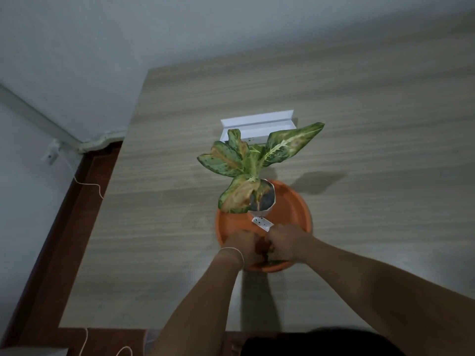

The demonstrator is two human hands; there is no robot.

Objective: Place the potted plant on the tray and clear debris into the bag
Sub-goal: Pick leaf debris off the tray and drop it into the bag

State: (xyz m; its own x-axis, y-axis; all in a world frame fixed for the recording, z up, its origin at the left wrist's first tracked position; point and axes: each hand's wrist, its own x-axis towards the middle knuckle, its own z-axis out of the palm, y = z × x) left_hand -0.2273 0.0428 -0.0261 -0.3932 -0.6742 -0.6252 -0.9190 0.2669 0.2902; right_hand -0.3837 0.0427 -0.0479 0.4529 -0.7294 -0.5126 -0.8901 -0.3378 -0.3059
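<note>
A potted plant (pixel 257 160) with speckled green and yellowing leaves stands in a white pot (pixel 264 201) inside a round orange tray (pixel 293 206) on the wooden table. Both hands are down in the near part of the tray. My left hand (pixel 244 247) and my right hand (pixel 285 242) are close together, fingers curled around leaf debris (pixel 264 249) that looks brown and green. A green leaf piece (pixel 276 262) lies at the tray's near rim under my right hand. No bag is clearly in view.
A white folded box or card (pixel 257 122) lies on the table behind the plant. The table's left edge runs beside a dark red floor, with a white cable (pixel 87 186) and a wall plug at left.
</note>
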